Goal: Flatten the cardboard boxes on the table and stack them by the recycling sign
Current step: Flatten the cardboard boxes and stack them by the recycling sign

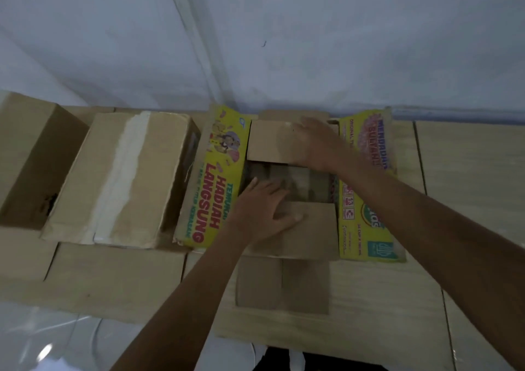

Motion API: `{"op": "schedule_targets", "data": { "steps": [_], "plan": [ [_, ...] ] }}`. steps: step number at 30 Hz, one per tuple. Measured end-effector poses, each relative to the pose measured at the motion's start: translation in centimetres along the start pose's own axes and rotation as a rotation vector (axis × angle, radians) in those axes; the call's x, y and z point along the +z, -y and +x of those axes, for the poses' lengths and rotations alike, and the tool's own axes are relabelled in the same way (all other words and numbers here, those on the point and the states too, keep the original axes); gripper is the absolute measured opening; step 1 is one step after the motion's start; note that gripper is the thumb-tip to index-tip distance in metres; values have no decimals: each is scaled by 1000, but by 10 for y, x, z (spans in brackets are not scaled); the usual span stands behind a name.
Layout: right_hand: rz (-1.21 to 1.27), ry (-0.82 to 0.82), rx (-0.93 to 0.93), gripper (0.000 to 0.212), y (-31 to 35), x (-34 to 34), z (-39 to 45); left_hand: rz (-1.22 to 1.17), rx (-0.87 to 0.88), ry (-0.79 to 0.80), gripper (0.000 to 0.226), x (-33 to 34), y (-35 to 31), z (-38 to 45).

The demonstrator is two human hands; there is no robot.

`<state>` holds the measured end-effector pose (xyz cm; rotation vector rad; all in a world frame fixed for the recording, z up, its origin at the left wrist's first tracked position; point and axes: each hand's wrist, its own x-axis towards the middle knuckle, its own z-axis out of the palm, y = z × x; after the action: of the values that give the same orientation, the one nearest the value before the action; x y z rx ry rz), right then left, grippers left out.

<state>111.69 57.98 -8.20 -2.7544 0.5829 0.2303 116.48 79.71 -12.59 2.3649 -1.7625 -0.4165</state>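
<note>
On table [468,171], open yellow box [216,183] (contents unclear), both hands on flaps.

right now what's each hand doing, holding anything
Left hand: open, fingers flat on the near flap.
Right hand: blurred, on the far flap; grip cannot be told.
</note>
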Motion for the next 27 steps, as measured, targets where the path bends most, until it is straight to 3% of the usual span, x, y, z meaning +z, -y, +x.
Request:
{"op": "schedule_targets", "data": {
  "steps": [3,6,12,17,23,27],
  "plan": [
    [-198,113,-6,103,6,21,20,12,-9,66,78,3,-8,2],
    [-241,61,-37,82,4,33,29,-34,4,48,73,5,-15,-3],
    [-49,91,-126,57,-6,17,33,-74,50,-303,52,-5,-26,-33],
    [8,27,-130,44,-12,-21,21,-39,38,-391,39,-20,-36,-61],
    [-112,-61,12,27,-22,-64,-5,-132,14,-416,28,-41,-37,-102],
    [-82,-95,166,32,-44,-78,-11,-73,48,-464,22,-47,-38,-129]
  ]
}}
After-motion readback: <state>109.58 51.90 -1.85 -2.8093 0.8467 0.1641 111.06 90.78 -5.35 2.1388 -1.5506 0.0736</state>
